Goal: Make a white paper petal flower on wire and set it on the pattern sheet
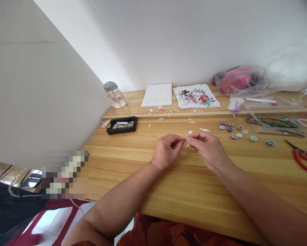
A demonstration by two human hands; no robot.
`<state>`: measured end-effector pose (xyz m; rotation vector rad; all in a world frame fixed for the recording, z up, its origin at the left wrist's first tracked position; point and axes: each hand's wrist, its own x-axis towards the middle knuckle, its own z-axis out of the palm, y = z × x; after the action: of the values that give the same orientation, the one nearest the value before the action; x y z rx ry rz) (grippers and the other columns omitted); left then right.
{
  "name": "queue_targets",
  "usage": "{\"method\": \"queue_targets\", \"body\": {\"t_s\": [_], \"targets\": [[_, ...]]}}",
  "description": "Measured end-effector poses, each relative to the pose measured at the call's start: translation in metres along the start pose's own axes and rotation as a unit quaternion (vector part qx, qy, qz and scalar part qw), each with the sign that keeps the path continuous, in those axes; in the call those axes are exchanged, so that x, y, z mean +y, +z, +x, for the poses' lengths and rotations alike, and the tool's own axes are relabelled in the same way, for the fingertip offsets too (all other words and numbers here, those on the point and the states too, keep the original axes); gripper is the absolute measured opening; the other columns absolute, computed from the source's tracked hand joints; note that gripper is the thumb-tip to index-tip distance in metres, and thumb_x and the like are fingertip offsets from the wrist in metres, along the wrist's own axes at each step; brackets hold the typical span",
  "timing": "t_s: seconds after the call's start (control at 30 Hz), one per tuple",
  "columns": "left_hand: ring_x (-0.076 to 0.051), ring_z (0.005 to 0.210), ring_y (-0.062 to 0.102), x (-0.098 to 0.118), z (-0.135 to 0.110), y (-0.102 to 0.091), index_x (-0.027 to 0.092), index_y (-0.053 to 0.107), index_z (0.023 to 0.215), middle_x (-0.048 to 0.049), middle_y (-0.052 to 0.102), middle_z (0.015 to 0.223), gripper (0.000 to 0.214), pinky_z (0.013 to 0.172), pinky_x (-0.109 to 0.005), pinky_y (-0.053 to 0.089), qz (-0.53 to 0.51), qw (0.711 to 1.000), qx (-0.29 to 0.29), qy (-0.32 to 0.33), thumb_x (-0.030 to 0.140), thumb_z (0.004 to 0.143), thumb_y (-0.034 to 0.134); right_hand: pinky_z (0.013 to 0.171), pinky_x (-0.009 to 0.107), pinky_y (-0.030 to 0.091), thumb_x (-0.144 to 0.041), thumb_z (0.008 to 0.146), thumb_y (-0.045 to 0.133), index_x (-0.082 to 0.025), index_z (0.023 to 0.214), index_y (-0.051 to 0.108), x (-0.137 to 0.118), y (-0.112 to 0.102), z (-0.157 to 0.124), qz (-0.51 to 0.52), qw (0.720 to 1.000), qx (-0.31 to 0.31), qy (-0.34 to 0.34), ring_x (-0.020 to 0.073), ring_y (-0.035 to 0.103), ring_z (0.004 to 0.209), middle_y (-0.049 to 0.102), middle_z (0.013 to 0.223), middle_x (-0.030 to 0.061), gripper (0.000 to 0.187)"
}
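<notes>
Over the middle of the wooden table point(133, 153), my left hand point(168, 149) and my right hand point(206, 147) meet fingertip to fingertip. Both are closed in a pinch on a small white piece point(186, 138), perhaps cut paper, mostly hidden by the fingers. Just beyond my fingers lie a white oval piece point(190, 132) and a forked white cutout point(205, 130). Farther back are a green-edged leaf shape point(161, 119) and several small white ovals point(198, 111). Several thread bobbins point(230, 129) in pastel and dark colours sit beyond my right hand.
A black tray of beads point(122, 125), a glue tube point(106, 123) and a lidded clear jar point(114, 95) stand left. Paper sheets point(157, 95) and a sheet with colourful flower pieces point(179, 102) lie behind. Red-handled pliers or scissors point(304, 159) and a clear tool box point(278, 123) are right.
</notes>
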<state>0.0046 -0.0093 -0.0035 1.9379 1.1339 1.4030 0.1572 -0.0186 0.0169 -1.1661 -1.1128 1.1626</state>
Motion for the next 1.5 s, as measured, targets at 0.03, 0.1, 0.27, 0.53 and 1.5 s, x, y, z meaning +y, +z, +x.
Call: {"method": "queue_targets", "body": {"t_s": [0.03, 0.1, 0.27, 0.53, 1.5], "targets": [[-0.007, 0.057, 0.052, 0.001, 0.0, -0.001, 0.016, 0.072, 0.082, -0.0017, 0.067, 0.068, 0.012, 0.058, -0.02, 0.042, 0.014, 1.0, -0.002, 0.009, 0.023, 0.082, 0.062, 0.058, 0.026, 0.04, -0.037, 0.065, 0.078, -0.017, 0.067, 0.066, -0.001, 0.0, 0.0, -0.021, 1.0, 0.004, -0.019, 0.0126, 0.052, 0.064, 0.062, 0.07, 0.0022, 0.023], [-0.008, 0.057, 0.052, 0.002, 0.0, -0.002, 0.017, 0.071, 0.082, -0.0017, 0.066, 0.067, 0.012, 0.058, -0.021, 0.042, 0.03, 0.999, -0.005, 0.016, 0.022, 0.083, 0.061, 0.063, 0.028, 0.043, -0.037, 0.067, 0.075, -0.018, 0.068, 0.067, -0.003, 0.0, -0.001, -0.06, 0.997, 0.006, -0.046, 0.0148, 0.056, 0.068, 0.066, 0.073, 0.0037, 0.02], [-0.008, 0.058, 0.054, 0.002, 0.0, -0.003, 0.017, 0.07, 0.083, -0.0016, 0.067, 0.069, 0.012, 0.058, -0.021, 0.043, 0.041, 0.999, -0.008, 0.023, 0.022, 0.084, 0.059, 0.061, 0.027, 0.044, -0.034, 0.073, 0.068, -0.018, 0.071, 0.068, -0.003, -0.002, 0.0, -0.155, 0.984, 0.015, -0.091, 0.0152, 0.059, 0.066, 0.069, 0.076, 0.0041, 0.016], [-0.009, 0.059, 0.052, 0.006, 0.001, -0.008, 0.017, 0.064, 0.081, -0.0003, 0.062, 0.068, 0.008, 0.06, -0.021, 0.043, 0.087, 0.995, -0.028, 0.045, 0.019, 0.083, 0.057, 0.059, 0.025, 0.043, -0.023, 0.075, 0.064, -0.02, 0.076, 0.07, -0.002, -0.003, -0.004, -0.275, 0.943, 0.043, -0.185, 0.013, 0.058, 0.06, 0.069, 0.071, 0.0003, 0.007], [-0.005, 0.053, 0.032, -0.002, 0.013, -0.014, 0.013, 0.062, 0.077, 0.0048, 0.043, 0.057, 0.035, 0.051, -0.02, 0.024, -0.182, 0.954, -0.097, -0.216, 0.047, 0.074, 0.071, 0.048, 0.024, 0.028, -0.042, 0.064, 0.081, -0.015, 0.071, 0.068, -0.008, -0.011, 0.005, -0.035, 0.991, -0.109, 0.068, 0.0084, 0.04, 0.055, 0.055, 0.064, 0.0006, 0.031]]}}
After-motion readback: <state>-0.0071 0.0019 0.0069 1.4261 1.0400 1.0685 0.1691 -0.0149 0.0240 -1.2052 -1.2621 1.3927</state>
